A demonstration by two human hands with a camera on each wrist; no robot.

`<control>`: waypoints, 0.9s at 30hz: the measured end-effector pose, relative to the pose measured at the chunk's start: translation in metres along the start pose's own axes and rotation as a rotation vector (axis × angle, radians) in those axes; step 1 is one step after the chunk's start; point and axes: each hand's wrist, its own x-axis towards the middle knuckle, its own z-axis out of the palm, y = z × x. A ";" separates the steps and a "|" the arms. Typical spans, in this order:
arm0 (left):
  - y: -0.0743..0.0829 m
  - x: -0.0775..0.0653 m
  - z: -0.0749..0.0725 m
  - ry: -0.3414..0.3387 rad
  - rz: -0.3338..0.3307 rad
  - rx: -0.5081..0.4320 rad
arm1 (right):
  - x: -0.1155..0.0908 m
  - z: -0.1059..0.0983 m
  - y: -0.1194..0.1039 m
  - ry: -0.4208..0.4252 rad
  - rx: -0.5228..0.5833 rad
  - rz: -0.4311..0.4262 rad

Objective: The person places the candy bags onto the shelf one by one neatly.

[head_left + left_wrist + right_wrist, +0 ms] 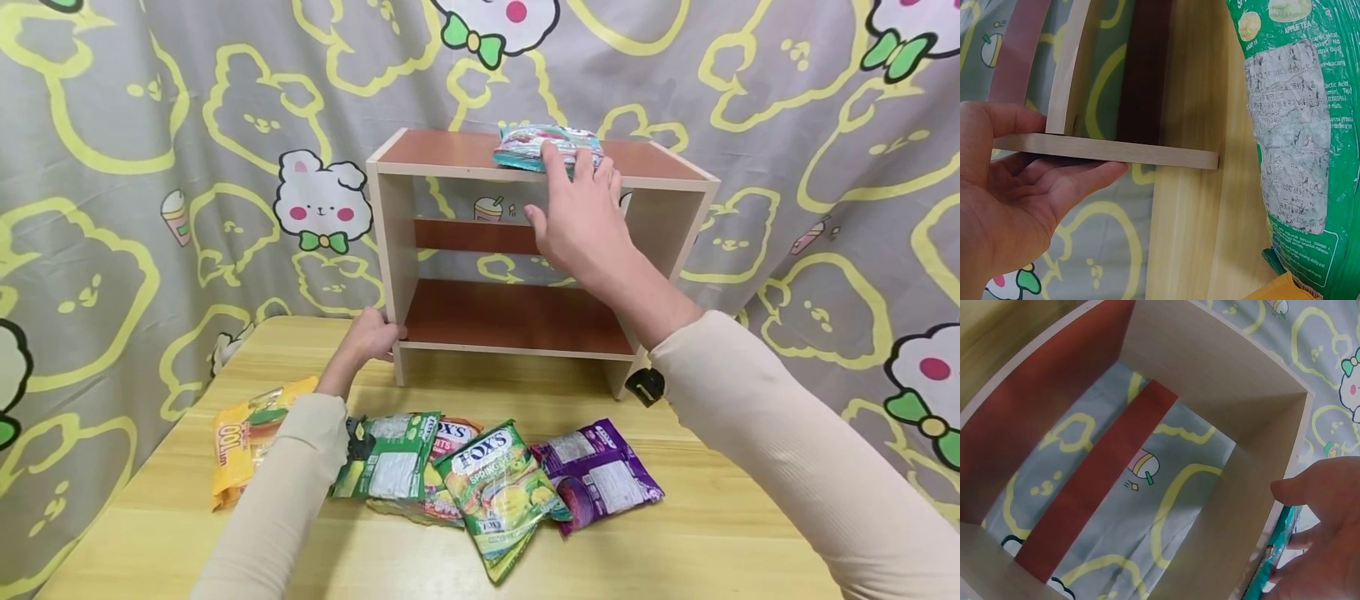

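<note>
A small wooden shelf [517,312] with reddish-brown boards and pale edges stands on the table. My left hand [369,335] grips its left side panel [1147,154] near the lower board, thumb on the inner side and fingers along the outside. On the top board lies a teal candy bag [528,146], also partly visible at the edge in the right wrist view. My right hand [581,212] rests on this bag with fingers spread and extended over it, the thumb [1288,492] apart near the board's front edge.
On the table [712,517] before the shelf lie a yellow-orange bag [236,450], a dark green bag [397,454], a red bag [450,437], a green Fox's bag [498,483] and a purple bag [600,475]. A small black object [647,386] sits by the shelf's right leg. A patterned curtain [247,183] hangs behind.
</note>
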 end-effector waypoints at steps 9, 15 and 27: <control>-0.003 -0.001 -0.002 0.011 0.006 0.004 | -0.001 0.011 -0.001 0.071 -0.004 -0.034; -0.001 -0.002 -0.002 0.012 0.007 -0.003 | 0.000 0.015 -0.002 0.069 -0.006 -0.013; 0.000 -0.001 0.000 0.002 -0.002 -0.008 | 0.011 0.029 -0.016 0.067 0.023 0.002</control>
